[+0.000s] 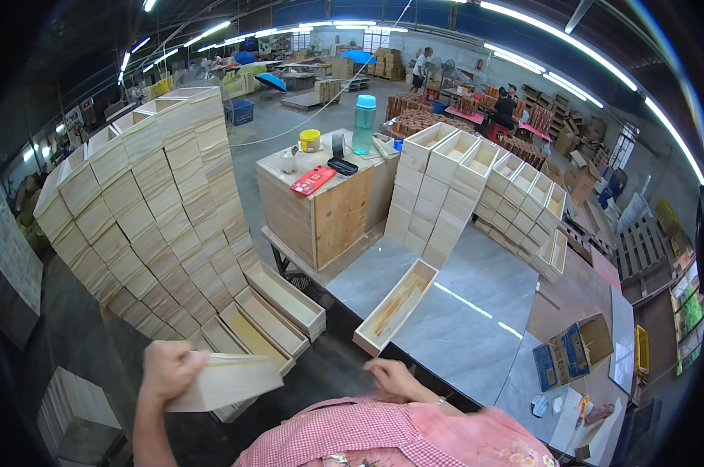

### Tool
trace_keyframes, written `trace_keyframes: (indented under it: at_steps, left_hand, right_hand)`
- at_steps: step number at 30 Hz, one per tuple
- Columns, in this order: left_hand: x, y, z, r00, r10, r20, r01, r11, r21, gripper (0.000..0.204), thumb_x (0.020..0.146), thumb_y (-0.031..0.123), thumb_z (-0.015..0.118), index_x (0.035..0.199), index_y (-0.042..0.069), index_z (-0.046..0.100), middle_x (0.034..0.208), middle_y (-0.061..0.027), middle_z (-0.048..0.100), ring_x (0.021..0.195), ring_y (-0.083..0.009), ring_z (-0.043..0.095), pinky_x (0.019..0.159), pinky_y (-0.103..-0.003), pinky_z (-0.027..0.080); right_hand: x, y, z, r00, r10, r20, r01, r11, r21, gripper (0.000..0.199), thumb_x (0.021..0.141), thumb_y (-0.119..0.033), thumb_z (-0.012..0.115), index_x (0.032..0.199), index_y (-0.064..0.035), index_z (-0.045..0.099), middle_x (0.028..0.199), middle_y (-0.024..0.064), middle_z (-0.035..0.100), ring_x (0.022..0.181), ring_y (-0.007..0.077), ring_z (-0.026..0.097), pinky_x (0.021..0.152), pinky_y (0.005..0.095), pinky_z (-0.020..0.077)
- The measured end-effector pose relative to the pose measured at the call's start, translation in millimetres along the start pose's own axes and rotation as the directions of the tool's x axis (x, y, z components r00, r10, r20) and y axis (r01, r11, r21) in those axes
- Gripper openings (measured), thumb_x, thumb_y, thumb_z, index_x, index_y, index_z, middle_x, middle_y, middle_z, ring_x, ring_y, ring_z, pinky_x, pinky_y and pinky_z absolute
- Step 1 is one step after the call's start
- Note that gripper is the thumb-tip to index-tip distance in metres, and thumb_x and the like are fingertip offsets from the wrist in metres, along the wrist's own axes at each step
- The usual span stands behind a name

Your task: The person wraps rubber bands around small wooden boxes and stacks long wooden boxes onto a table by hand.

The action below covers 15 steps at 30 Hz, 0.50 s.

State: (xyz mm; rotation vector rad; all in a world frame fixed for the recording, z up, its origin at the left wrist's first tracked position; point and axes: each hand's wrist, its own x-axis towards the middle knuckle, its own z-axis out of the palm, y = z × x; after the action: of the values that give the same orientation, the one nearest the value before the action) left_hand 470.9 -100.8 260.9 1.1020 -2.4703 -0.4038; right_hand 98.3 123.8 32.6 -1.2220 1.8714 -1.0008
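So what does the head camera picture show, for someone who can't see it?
A person's left hand holds a long, shallow wooden box, while the right hand rests near the edge of a grey worktable where an open wooden box lies. Tall stacks of boxes stand on the left, more behind the table.

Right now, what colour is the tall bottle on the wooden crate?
The bottle is translucent teal green with a light blue cap; the head view shows it best.

One head-worn fisheye looks steeply down over the worktable.
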Motion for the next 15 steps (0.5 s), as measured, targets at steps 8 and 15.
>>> trace_keyframes:
  at_steps: [8,15]
  left_hand:
    - [36,71,42,0.898,0.437,0.059,-0.397,0.858,-0.325,0.044,0.078,0.039,0.073,0.057,0.004,0.056,0.056,-0.0151,0.053,0.051,-0.0343,0.053,0.053,-0.042,0.042]
    - [7,60,65,0.940,0.338,-0.047,-0.337,0.898,-0.283,0.062,0.067,0.042,0.083,0.108,0.003,0.059,0.112,-0.0191,0.053,0.109,-0.0391,0.051,0.093,-0.047,0.043]
  right_hand:
    - [59,-183,35,0.588,-0.775,0.232,0.746,0.630,0.214,0.044,0.082,-0.037,0.080,0.104,-0.0025,0.063,0.090,0.0081,0.058,0.078,0.0217,0.051,0.068,0.0330,0.0436]
    - [45,-162,46,0.672,-0.735,0.092,0.703,0.673,0.230,0.029,0.091,-0.028,0.070,0.084,-0.0008,0.062,0.071,0.0133,0.052,0.076,0.0288,0.055,0.072,0.0392,0.0434]
